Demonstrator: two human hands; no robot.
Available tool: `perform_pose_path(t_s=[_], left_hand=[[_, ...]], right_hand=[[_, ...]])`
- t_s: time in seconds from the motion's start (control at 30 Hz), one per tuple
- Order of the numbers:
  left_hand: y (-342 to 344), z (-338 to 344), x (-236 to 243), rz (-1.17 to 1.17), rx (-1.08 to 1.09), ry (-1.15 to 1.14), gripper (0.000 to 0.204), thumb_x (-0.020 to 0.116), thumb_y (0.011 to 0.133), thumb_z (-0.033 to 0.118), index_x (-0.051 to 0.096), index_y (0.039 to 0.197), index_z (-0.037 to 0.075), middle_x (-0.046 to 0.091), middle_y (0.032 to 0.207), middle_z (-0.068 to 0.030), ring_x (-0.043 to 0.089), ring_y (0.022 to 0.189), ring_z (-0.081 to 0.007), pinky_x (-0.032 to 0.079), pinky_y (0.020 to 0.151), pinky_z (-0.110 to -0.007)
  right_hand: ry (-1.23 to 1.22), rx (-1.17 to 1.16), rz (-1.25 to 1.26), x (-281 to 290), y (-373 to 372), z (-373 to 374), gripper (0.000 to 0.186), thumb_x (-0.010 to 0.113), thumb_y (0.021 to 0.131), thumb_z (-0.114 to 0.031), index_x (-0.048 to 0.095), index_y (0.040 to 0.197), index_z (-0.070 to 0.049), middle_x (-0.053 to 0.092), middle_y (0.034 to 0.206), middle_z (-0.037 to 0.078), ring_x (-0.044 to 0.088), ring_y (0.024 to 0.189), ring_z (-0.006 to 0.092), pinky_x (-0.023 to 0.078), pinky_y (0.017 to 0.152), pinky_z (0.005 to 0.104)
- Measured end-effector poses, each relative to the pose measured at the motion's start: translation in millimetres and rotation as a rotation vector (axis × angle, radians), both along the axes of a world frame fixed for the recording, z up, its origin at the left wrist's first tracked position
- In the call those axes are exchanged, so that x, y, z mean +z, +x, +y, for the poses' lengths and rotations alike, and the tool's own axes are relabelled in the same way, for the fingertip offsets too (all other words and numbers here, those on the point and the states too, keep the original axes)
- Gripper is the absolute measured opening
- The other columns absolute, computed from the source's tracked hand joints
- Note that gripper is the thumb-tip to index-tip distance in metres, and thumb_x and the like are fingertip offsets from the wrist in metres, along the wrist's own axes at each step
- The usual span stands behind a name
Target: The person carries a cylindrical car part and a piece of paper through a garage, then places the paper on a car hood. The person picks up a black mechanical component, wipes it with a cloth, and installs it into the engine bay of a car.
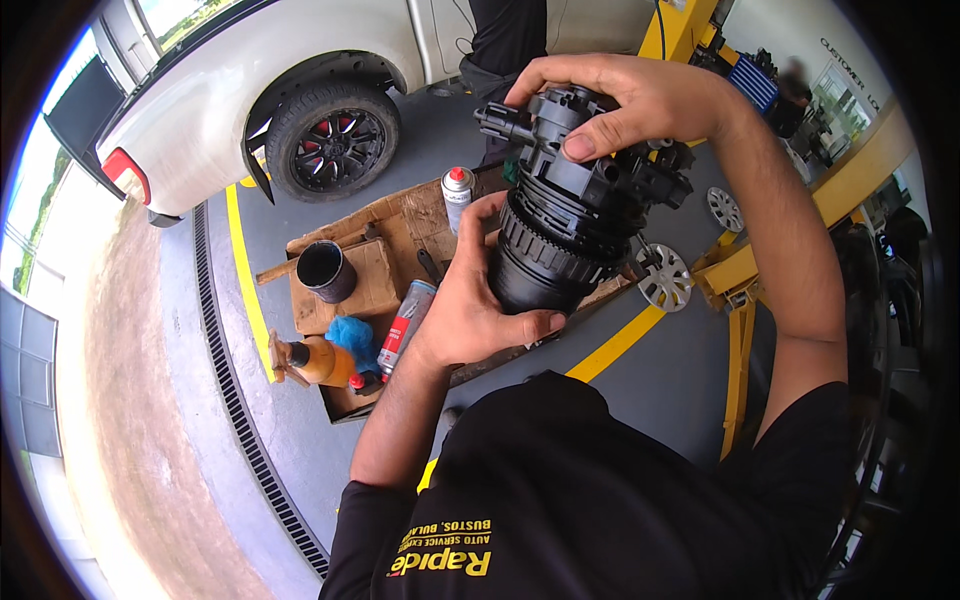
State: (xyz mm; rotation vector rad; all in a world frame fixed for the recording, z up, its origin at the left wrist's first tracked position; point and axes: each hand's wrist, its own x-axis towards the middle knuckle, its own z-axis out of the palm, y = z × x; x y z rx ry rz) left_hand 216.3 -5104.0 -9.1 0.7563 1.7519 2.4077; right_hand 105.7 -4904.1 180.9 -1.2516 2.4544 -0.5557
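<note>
A black plastic filter housing (560, 235), with a ribbed collar, a rounded bowl and pipe stubs on its head, is held up in front of me, tilted. My left hand (470, 315) cups the bowl from the left and below, thumb across its lower end. Over the top, my right hand (640, 100) grips the head, its thumb on the near face and its fingers partly hidden behind. Beneath the housing is a cardboard-lined tray (425, 215). A white spray can with a red cap (457, 195) stands there, close to my left fingers.
Left of my left forearm are a red-and-grey spray can (405, 330), a blue cloth (352, 338), an orange spray bottle (318, 360) and a dark cup (326, 272). Beyond stand a white pickup (240, 95) and a person's dark-clothed legs (508, 40). A yellow lift (790, 240) is at right.
</note>
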Motion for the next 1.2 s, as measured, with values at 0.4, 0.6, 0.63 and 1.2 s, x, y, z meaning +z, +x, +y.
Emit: perform_pose_path(t_s=[0.4, 0.6, 0.63, 1.2], left_hand=[[2.0, -3.8, -0.4, -0.003, -0.026, -0.011, 0.117, 0.092, 0.062, 0.008, 0.021, 0.154, 0.006, 0.053, 0.132, -0.0185, 0.055, 0.124, -0.0257, 0.044, 0.109, -0.040], [1.1, -4.6, 1.1, 0.005, 0.062, 0.020, 0.113, 0.091, 0.062, 0.007, 0.029, 0.156, 0.001, 0.054, 0.134, -0.0164, 0.055, 0.126, -0.0242, 0.042, 0.111, -0.039], [0.6, -4.0, 0.7, 0.007, 0.063, 0.036, 0.111, 0.090, 0.062, 0.007, 0.030, 0.156, 0.000, 0.054, 0.135, -0.0162, 0.055, 0.127, -0.0238, 0.042, 0.111, -0.039], [-6.3, -16.2, -18.9, -0.021, 0.220, 0.002, 0.099, 0.097, 0.057, 0.017, 0.047, 0.140, -0.003, 0.059, 0.126, -0.0129, 0.056, 0.120, -0.0202, 0.042, 0.108, -0.035]], right_hand=[[-0.169, 0.048, 0.050, -21.5, -17.8, 10.0, 0.065, 0.076, 0.085, -0.049, 0.061, 0.133, -0.007, 0.067, 0.117, 0.011, 0.066, 0.109, 0.0195, 0.052, 0.097, 0.0320], [-0.196, 0.010, 0.003, -27.2, -15.2, 11.3, 0.073, 0.072, 0.085, -0.047, 0.056, 0.137, 0.000, 0.061, 0.128, 0.011, 0.057, 0.121, 0.0195, 0.042, 0.107, 0.0319], [-0.221, 0.001, -0.013, -28.6, -14.2, 11.9, 0.073, 0.073, 0.084, -0.046, 0.056, 0.137, 0.001, 0.061, 0.128, 0.011, 0.057, 0.120, 0.0191, 0.042, 0.107, 0.0318], [-0.426, -0.011, 0.064, -44.5, 5.9, 18.8, 0.060, 0.076, 0.089, -0.036, 0.058, 0.136, -0.002, 0.065, 0.119, 0.009, 0.061, 0.113, 0.0161, 0.047, 0.102, 0.0308]])
